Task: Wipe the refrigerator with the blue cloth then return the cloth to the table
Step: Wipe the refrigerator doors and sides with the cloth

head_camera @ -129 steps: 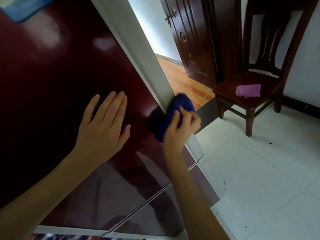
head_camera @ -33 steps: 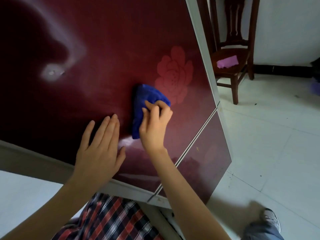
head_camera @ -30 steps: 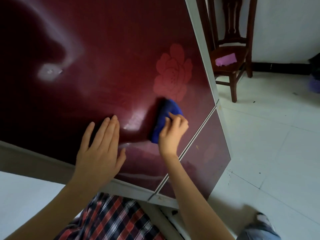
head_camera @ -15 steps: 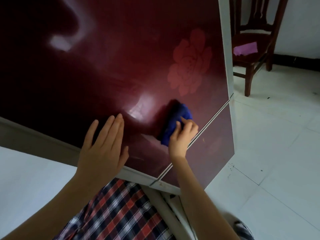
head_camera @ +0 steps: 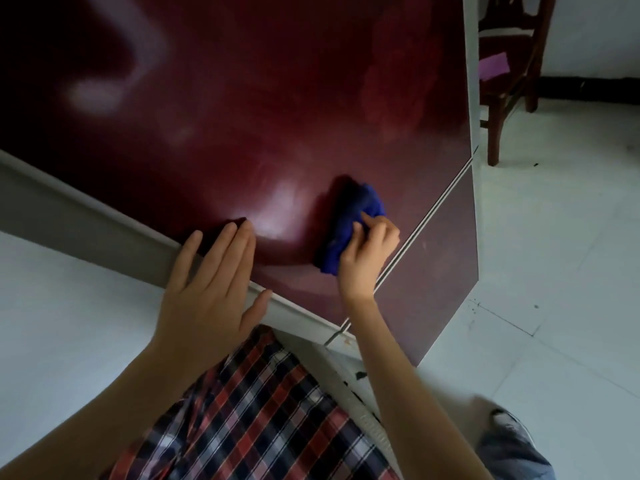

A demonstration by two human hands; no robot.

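The refrigerator (head_camera: pixel 277 98) fills the upper left, its glossy dark red door marked with a faint flower print. My right hand (head_camera: pixel 367 258) presses the bunched blue cloth (head_camera: pixel 349 220) against the lower part of that door, just left of the white seam between the two doors. My left hand (head_camera: pixel 211 292) lies flat with fingers spread on the door's grey left edge. The table is not in view.
A dark wooden chair (head_camera: pixel 502 81) with a pink cloth (head_camera: pixel 493 65) on its seat stands at the upper right, behind the refrigerator's edge. White tiled floor (head_camera: pixel 554 271) spreads to the right. My plaid shirt and one shoe show at the bottom.
My right hand has slid the blue cloth down the door from beside the flower print toward the seam. The view has tilted, and my left hand now rests on the grey edge.
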